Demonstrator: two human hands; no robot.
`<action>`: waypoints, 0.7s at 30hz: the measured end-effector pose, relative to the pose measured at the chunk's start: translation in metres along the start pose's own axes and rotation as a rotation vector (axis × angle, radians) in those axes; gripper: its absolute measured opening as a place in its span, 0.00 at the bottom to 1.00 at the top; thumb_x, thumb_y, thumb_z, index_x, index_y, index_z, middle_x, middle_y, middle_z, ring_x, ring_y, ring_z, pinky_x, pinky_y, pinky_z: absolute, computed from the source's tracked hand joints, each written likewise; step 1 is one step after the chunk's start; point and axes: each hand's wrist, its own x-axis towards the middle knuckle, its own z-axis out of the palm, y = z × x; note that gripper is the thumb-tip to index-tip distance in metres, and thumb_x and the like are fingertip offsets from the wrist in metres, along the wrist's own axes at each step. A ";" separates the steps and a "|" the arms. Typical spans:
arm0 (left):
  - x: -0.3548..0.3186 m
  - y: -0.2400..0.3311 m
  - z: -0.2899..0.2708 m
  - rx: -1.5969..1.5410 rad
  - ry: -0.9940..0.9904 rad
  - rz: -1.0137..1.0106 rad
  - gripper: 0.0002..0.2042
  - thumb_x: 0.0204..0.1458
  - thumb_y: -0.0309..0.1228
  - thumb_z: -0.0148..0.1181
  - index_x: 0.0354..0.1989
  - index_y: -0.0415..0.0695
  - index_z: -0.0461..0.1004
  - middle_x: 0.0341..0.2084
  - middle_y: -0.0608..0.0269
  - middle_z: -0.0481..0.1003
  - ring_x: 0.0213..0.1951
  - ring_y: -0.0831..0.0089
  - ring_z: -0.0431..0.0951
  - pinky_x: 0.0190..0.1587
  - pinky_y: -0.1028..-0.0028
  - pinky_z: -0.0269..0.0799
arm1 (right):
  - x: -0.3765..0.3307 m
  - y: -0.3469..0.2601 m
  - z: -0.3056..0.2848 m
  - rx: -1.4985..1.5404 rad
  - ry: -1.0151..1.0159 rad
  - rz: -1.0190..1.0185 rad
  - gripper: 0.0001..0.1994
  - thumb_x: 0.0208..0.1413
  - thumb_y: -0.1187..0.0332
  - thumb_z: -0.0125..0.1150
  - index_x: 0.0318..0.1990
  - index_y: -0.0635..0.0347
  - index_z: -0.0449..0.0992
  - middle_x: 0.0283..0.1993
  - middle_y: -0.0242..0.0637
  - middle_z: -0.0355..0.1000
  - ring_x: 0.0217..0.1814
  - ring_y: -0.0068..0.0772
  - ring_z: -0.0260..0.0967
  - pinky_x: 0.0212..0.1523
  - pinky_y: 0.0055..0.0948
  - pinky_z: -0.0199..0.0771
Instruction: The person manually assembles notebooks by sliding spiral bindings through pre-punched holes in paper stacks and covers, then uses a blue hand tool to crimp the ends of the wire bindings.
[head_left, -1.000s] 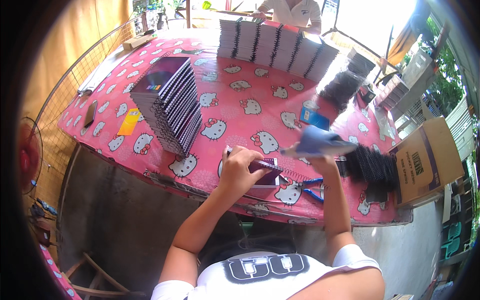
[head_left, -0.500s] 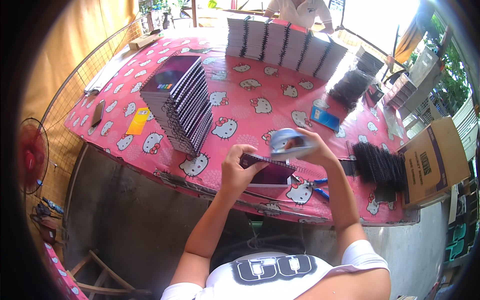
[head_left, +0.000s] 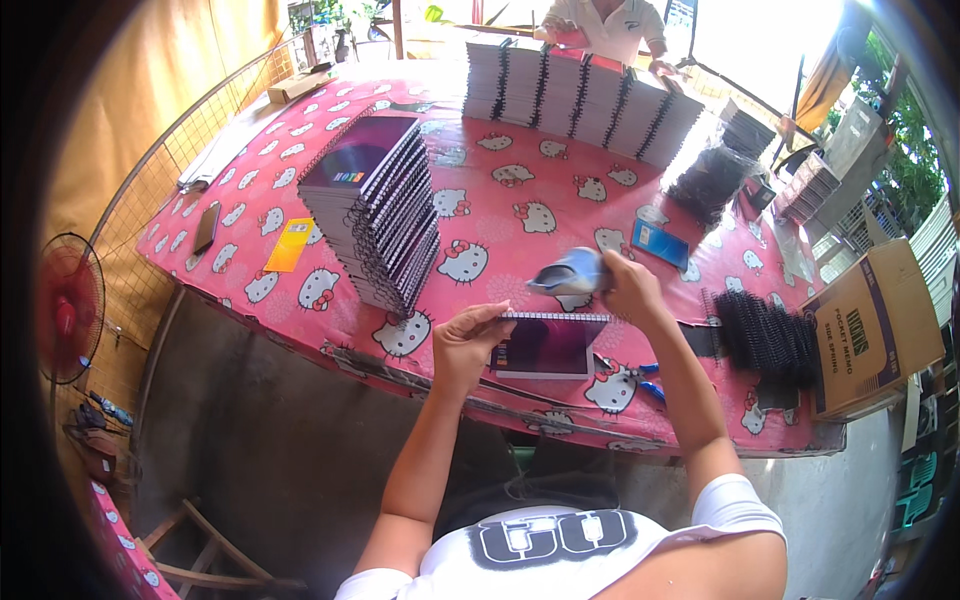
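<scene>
Pinning the spiral notebook flat w/ my left hand, fingers spread along its left edge; it lies at the near edge of the table, right of the tall notebook stack. Right hand is closed on a blurred bluish object just above the wire spine. Notebook looks light, card cover bendy & prob slick; best gripped by the spine.

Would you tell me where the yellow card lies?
The yellow card lies flat on the pink tablecloth, on the person's left, between the dark phone and the tall notebook stack.
</scene>
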 end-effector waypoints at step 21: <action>-0.051 0.007 0.041 0.640 -0.102 0.467 0.11 0.41 0.14 0.66 0.34 0.36 0.76 0.37 0.52 0.77 0.37 0.70 0.80 0.38 0.75 0.80 | -0.152 -0.089 -0.044 0.339 0.076 -0.158 0.20 0.50 0.61 0.65 0.49 0.57 0.71 0.44 0.42 0.67 0.48 0.48 0.64 0.48 0.44 0.65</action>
